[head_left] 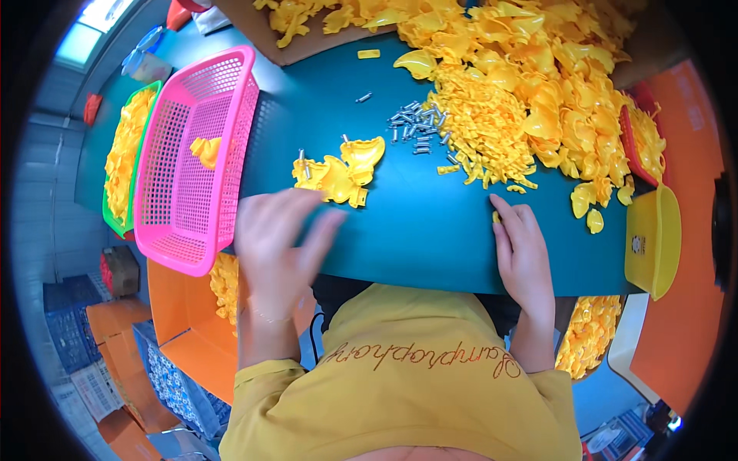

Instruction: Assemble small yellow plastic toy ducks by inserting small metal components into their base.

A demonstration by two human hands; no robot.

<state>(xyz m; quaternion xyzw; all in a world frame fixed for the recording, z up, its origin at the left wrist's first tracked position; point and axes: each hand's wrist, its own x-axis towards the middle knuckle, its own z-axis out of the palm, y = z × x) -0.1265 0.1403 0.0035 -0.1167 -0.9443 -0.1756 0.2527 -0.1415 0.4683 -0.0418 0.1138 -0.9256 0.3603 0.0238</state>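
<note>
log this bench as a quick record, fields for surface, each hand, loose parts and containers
surface: teal table
left hand: open, blurred, near yellow moulded parts; contact unclear
right hand: pinching a small yellow piece
loose parts: small metal pieces beside a yellow heap
pink basket: a yellow part inside
green basket: heaped with yellow pieces
yellow bin: table's right edge, contents not visible

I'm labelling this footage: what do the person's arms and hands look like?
The sleeves are mustard yellow and short, leaving the forearms bare. A thin bracelet crosses the left wrist; none shows on the right. The left hand and right hand wear no gloves; the left is too blurred to rule out rings.
</note>
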